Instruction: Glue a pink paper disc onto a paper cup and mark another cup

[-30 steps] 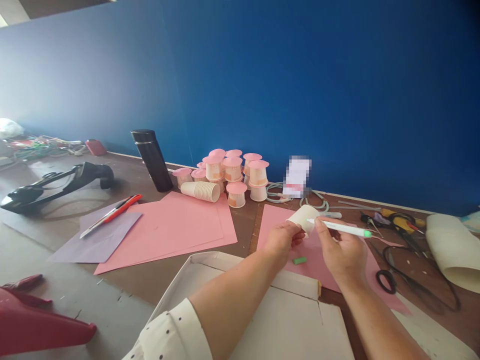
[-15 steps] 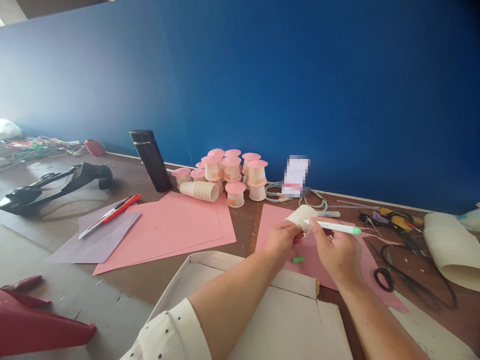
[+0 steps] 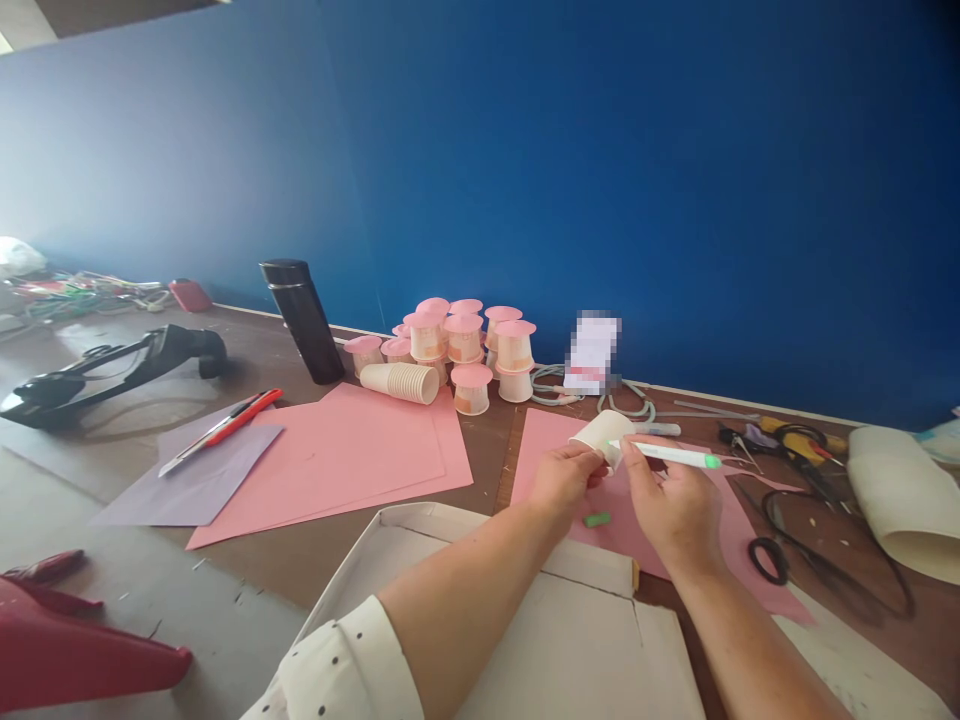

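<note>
Between the fingers of my left hand (image 3: 564,482) is a white paper cup (image 3: 604,432), tilted on its side above a pink paper sheet (image 3: 534,470). My right hand (image 3: 675,500) grips a white marker (image 3: 671,455) with a green end. The marker's tip meets the cup's wall, where a small green spot shows. A green marker cap (image 3: 597,520) lies on the pink paper below the cup. Behind my right hand rests another capped pen (image 3: 658,429). Scissors with a black handle loop (image 3: 768,561) lie partly hidden to the right of it.
Pink-topped paper cups (image 3: 465,338) stand stacked by the blue wall, with nested cups (image 3: 401,382) lying before them. A black flask (image 3: 304,322), a red utility knife (image 3: 225,428) and pink sheets (image 3: 352,450) are left. A white box (image 3: 592,640) lies under my forearms; a black cable (image 3: 817,560) is right.
Almost nothing differs. The marker's tip stays at the cup, and both hands hold nearly the same place.
</note>
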